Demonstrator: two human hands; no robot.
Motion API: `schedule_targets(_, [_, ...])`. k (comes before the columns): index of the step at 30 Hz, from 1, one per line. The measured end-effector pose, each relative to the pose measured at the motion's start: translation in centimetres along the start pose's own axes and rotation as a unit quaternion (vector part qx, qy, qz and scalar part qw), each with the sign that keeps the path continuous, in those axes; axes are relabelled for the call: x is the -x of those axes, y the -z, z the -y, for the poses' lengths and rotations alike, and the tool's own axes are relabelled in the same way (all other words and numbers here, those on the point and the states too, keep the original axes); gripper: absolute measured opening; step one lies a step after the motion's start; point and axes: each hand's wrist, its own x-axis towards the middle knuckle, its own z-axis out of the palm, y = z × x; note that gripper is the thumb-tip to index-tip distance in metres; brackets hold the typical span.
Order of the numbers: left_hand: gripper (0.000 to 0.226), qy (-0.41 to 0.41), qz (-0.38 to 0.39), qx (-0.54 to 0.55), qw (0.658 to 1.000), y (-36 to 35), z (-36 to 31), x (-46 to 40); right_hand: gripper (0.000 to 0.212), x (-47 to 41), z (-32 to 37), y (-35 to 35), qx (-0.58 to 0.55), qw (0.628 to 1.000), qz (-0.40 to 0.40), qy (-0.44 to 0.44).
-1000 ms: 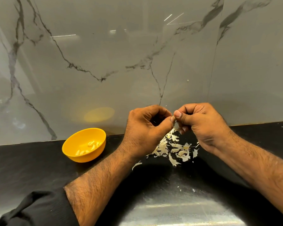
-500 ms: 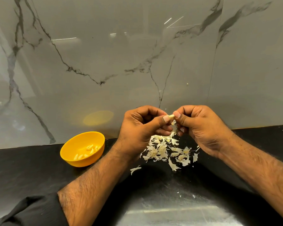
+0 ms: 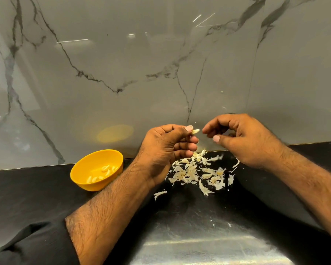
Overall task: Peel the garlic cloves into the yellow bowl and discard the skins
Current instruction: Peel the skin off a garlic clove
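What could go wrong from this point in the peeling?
The garlic clove is pinched only at the left hand fingertips; it could slip onto the skins rather than reach the yellow bowl. The skins lie scattered loose on the black counter, so some may get missed at discard.

A grey marble wall (image 3: 122,64) with dark veins fills the upper frame, showing pale light streaks and a yellowish glow at centre left. Below it runs a glossy black table (image 3: 27,192). A black sleeve (image 3: 33,245) sits at lower left.
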Motion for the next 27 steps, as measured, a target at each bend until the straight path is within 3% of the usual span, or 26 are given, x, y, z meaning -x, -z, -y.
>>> schedule_targets(10, [0.019, 0.040, 0.018, 0.001, 0.999, -0.41, 0.41, 0.06, 0.009, 0.38, 0.55, -0.60, -0.089, 0.994, -0.015, 0.055])
schedule_targets(16, [0.019, 0.013, -0.003, 0.022, 1.000, -0.35, 0.10, 0.21, 0.013, 0.51, 0.50, -0.44, -0.152, 0.988, 0.003, 0.037])
schedule_targets(20, [0.016, -0.009, 0.011, -0.015, 1.000, -0.38, 0.01, 0.49, 0.011, 0.30, 0.39, -0.42, -0.110, 0.993, -0.017, 0.032])
schedule_targets(27, [0.015, -0.071, 0.007, -0.084, 0.994, -0.51, -0.29, 0.81, 0.015, 0.13, -0.06, -0.44, -0.195, 0.981, -0.001, 0.009])
